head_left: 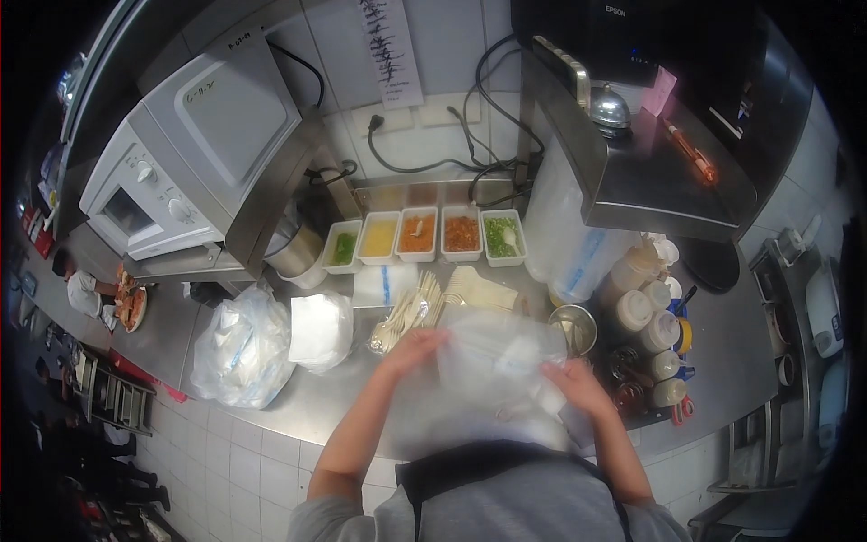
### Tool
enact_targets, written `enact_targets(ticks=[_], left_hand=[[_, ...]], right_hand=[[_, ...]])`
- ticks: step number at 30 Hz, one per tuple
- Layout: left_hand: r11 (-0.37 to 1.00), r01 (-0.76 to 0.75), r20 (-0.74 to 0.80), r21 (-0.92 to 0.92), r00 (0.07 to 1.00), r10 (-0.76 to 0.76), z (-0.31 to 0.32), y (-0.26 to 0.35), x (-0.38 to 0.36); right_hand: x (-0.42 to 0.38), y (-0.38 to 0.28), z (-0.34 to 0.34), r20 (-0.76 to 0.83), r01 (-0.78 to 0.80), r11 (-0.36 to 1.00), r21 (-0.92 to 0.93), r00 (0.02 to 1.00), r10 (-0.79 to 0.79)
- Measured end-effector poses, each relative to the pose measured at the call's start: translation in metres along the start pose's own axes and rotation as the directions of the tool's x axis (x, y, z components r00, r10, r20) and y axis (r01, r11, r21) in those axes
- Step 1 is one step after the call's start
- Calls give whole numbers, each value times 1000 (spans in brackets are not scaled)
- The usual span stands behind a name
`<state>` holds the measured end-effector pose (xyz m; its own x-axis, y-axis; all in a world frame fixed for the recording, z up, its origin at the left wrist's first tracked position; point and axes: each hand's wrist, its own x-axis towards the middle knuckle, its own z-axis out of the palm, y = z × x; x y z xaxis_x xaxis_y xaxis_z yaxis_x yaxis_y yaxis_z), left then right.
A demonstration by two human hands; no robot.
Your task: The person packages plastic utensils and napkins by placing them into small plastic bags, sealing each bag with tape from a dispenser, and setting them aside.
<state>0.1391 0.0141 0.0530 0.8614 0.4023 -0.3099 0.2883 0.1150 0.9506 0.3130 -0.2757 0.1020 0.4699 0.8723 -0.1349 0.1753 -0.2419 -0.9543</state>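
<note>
The head view is showing a clear plastic bag (pixel 506 348) hanging between the left hand (pixel 422 350) and right hand (pixel 578 384), whose fingers are pinching its edges above the steel counter (pixel 352 402); it is looking thin, blurred and wrinkled.

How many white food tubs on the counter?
5, one row, back of the counter. By contents, left to right: dark-green tub, yellow tub, orange tub, reddish tub, light-green tub.

bottles (pixel 635 310) crowd the right; a narrow gap separates white stack (pixel 318 327) and cutlery (pixel 397 318).
</note>
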Motion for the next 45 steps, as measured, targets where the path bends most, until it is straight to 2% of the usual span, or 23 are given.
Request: enact_targets(ticks=[4, 6, 8, 9, 11, 14, 18, 20, 21, 23, 24, 26, 27, 29, 33, 35, 36, 38, 40, 41, 42, 43, 45], left_hand=[[997, -75, -122, 10, 990, 75, -20, 7, 22], [997, -22, -301, -78, 954, -3, -31, 30, 20], [847, -146, -418, 510, 819, 393, -71, -5, 51], [847, -152, -414, 509, 820, 395, -77, -4, 53], [745, 36, -606, 666, 608, 513, -87, -2, 57], [648, 126, -597, 751, 548, 586, -112, -23, 65], [705, 212, -685, 677, 532, 498, -82, 11, 39], [628, 300, -694, 718, 383, 610, -71, 18, 31], [628, 303, -695, 717, 381, 610, -60, 25, 22], [544, 51, -546, 837, 37, 837, -42, 38, 7], [545, 57, -548, 836, 36, 836, -42, 36, 7], [492, -7, -469, 870, 293, 833, -41, 23, 3], [499, 0, -478, 866, 289, 829, -49, 11, 7], [864, -52, -627, 501, 666, 403, -73, -11, 21], [619, 123, -586, 776, 504, 635, -54, 1, 11], [433, 206, -475, 878, 246, 845, -36, 17, 3], [432, 206, -473, 878, 248, 845, -27, 22, -1], [489, -150, -399, 859, 404, 823, -9, 22, -8], [877, -337, -313, 343, 839, 445, 16, -21, -2], [971, -136, -115, -194, 987, 115, 30, -46, 3], [766, 222, 239, -603, 967, -92, 38, -64, 4], [767, 220, 235, -602, 968, -92, 39, -67, -4], [626, 351, 502, -696, 861, 76, 37, -68, -19]], right_hand=[[-3, 4, -8, -103, 44, 997, -68, 993, -51], [-8, -3, -17, -130, -3, 999, 50, 991, 10], [-16, -7, -27, -117, -25, 998, 62, 993, 32], [-20, -8, -30, -96, -46, 996, 75, 994, 53], [-24, -11, -34, -94, 20, 997, 68, 995, -14], [-30, -21, -36, -63, 60, 994, 91, 997, -54], [-35, -36, -38, 0, 16, 984, 178, 1000, -17], [-34, -40, -35, 5, 51, 986, 159, 999, -52], [-32, -41, -34, 13, 85, 987, 140, 996, -88], [-27, -43, -30, 33, 83, 984, 155, 995, -89], [-25, -43, -27, 49, 77, 983, 169, 995, -86], [-20, -46, -21, 77, 76, 983, 168, 993, -90], [-17, -48, -20, 95, 89, 982, 165, 990, -106], [-16, -50, -18, 108, 96, 984, 152, 988, -113], [-16, -49, -18, 106, 101, 980, 173, 987, -120], [-15, -48, -17, 117, 95, 980, 177, 986, -117], [-14, -48, -16, 127, 94, 979, 182, 985, -118], [-10, -49, -12, 131, 108, 975, 194, 982, -135], [-6, -49, -10, 143, 127, 971, 204, 977, -158], [-3, -49, -9, 144, 154, 967, 202, 972, -185], [-1, -49, -8, 145, 181, 963, 201, 966, -212], [-1, -50, -8, 148, 183, 962, 203, 965, -215], [-2, -53, -10, 139, 163, 966, 199, 971, -193]])
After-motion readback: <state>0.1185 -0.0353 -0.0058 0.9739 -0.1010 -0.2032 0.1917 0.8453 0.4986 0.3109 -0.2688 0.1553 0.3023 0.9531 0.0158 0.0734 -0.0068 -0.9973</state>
